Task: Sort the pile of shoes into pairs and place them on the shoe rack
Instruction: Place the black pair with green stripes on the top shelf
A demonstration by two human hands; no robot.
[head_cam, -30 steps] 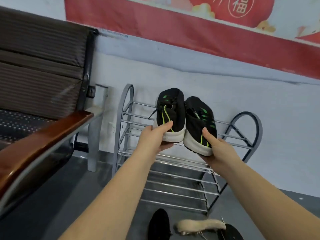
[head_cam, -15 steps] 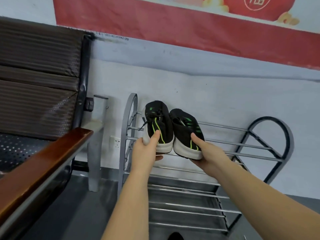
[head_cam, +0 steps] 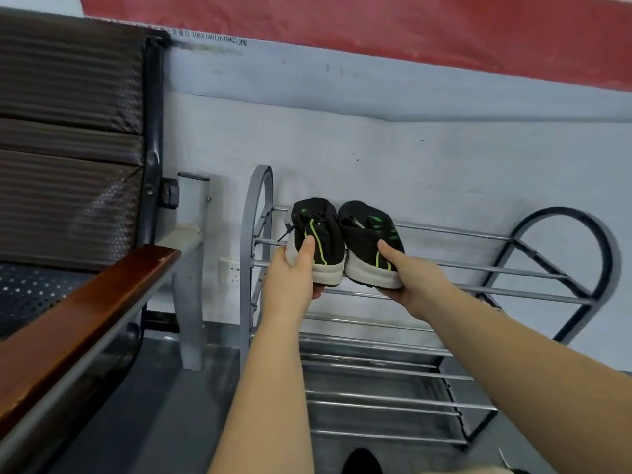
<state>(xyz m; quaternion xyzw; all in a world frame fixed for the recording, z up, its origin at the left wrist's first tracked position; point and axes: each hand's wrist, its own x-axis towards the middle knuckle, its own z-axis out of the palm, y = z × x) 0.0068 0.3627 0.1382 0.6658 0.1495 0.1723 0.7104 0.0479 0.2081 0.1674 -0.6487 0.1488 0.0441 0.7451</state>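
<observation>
Two black sneakers with green stripes and white soles sit side by side at the left end of the top tier of a grey metal shoe rack (head_cam: 478, 268). My left hand (head_cam: 290, 275) grips the heel of the left sneaker (head_cam: 319, 234), thumb on its upper. The right sneaker (head_cam: 367, 237) is held at its heel by my right hand (head_cam: 410, 278), thumb on top. Both toes point toward the wall. Whether the soles rest fully on the bars is unclear.
A metal bench with a brown wooden armrest (head_cam: 85, 302) stands close on the left, its leg (head_cam: 188, 285) beside the rack. The rack's lower tier (head_cam: 376, 388) holds nothing. A dark shoe (head_cam: 362, 461) shows at the bottom edge. A wall socket (head_cam: 231, 270) sits behind the rack.
Both hands have carried the pair of sneakers down and forward onto the left end of the rack's top tier. The view has moved closer to the rack.
</observation>
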